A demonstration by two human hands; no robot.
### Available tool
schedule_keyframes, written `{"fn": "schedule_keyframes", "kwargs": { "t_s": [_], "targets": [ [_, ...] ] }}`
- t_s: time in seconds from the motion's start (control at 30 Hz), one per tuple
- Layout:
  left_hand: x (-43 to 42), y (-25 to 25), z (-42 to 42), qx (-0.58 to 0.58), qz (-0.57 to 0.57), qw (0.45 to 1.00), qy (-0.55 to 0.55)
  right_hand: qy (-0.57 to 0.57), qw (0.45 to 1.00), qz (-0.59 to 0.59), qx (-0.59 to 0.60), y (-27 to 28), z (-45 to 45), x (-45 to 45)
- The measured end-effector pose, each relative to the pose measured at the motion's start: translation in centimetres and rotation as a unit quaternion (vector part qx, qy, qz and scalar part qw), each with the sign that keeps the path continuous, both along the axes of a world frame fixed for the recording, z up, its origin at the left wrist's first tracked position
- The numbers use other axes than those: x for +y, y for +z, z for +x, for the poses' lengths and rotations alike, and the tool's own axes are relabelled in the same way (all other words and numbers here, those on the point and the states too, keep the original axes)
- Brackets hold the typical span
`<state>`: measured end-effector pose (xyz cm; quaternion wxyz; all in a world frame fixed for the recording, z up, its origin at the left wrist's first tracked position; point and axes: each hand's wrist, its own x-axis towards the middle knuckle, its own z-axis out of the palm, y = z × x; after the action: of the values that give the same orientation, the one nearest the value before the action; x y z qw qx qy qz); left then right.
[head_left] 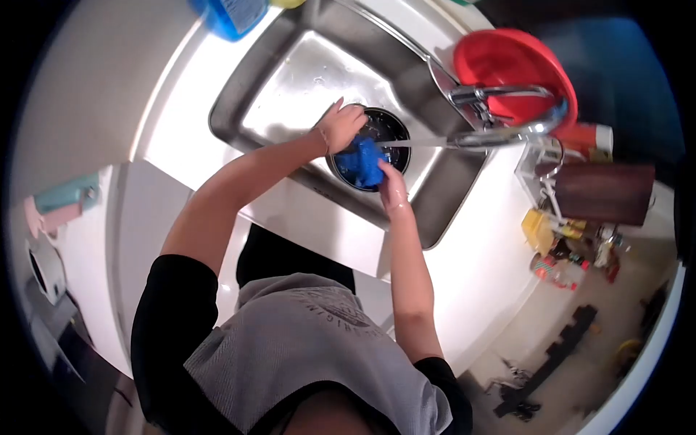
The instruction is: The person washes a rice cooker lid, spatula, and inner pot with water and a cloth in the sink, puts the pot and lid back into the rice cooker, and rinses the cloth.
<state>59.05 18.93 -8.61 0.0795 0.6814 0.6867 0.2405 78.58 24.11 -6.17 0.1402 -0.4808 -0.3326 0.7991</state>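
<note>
A round black pan [397,132] sits in the steel sink [290,65], with water and glints inside it. My left hand [342,129] is closed at the pan's left rim, its fingers bent over the edge. A wet, crumpled blue cloth [370,161] is bunched inside the pan. My right hand [393,187] grips this cloth at its right side, by the pan's near rim. From the chrome faucet [500,136] a stream of water runs leftward in the view into the pan, close to the cloth.
Behind the faucet stands a red basin [507,65]. A blue bottle [235,14] is at the sink's far left corner. On the right are a dark brown cutting board [605,192] in a rack, a yellow container [537,230] and several bottles. White counter [181,145] surrounds the sink.
</note>
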Motion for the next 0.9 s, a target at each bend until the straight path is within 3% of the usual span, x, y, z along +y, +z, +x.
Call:
{"fn": "schedule_keyframes", "kwargs": {
  "t_s": [0.07,0.1,0.13,0.17,0.2,0.23,0.27,0.33,0.43,0.53,0.57,0.63,0.7,0.83,0.9],
  "targets": [
    [-1.4,1.8,1.2,0.028,-0.112,0.989,0.094,-0.052,0.994,0.083,-0.039,1.4,2.3,0.4],
    [-1.4,2.1,1.6,-0.056,-0.176,0.965,0.186,-0.017,0.982,0.176,-0.067,2.5,3.6,0.6],
    [-1.6,-1.3,1.3,-0.179,-0.128,0.948,0.228,0.016,0.959,0.267,-0.098,3.7,4.7,0.7],
    [-1.8,-4.3,2.0,-0.187,-0.132,0.919,0.322,0.049,0.926,0.344,-0.145,4.6,5.6,0.7],
    [-0.3,-1.7,1.5,-0.403,-0.390,0.727,0.396,0.037,0.907,0.388,-0.161,4.5,6.7,0.4],
    [-0.6,1.0,1.6,-0.583,-0.408,0.630,0.310,0.026,0.885,0.429,-0.178,3.8,7.8,0.1],
    [-0.2,-2.9,2.0,-0.584,-0.408,0.621,0.325,0.015,0.861,0.468,-0.199,3.1,8.8,-0.3],
    [0.8,1.2,2.9,-0.543,-0.433,0.624,0.357,-0.012,0.858,0.456,-0.236,1.8,10.9,-1.2],
    [1.7,8.0,4.2,-0.398,-0.426,0.742,0.332,-0.057,0.857,0.444,-0.254,0.1,12.6,-2.2],
    [3.0,6.4,2.7,-0.315,-0.455,0.784,0.281,-0.036,0.875,0.417,-0.243,-0.8,13.2,-1.7],
    [3.2,6.1,1.6,-0.131,-0.414,0.891,0.136,-0.043,0.880,0.407,-0.241,-0.7,12.8,-1.6],
    [3.7,3.5,-0.3,0.024,-0.311,0.942,0.120,-0.047,0.867,0.421,-0.262,0.3,12.0,-1.8],
    [3.4,4.9,-0.7,0.149,-0.261,0.950,0.090,-0.049,0.855,0.422,-0.298,0.6,11.5,-1.9],
    [2.6,9.9,-2.6,0.184,-0.180,0.965,0.055,-0.037,0.850,0.375,-0.367,1.0,11.1,-2.1],
    [1.8,15.4,-2.1,0.231,-0.170,0.956,0.052,-0.011,0.849,0.374,-0.373,0.4,11.4,-1.8]
  ]
}}
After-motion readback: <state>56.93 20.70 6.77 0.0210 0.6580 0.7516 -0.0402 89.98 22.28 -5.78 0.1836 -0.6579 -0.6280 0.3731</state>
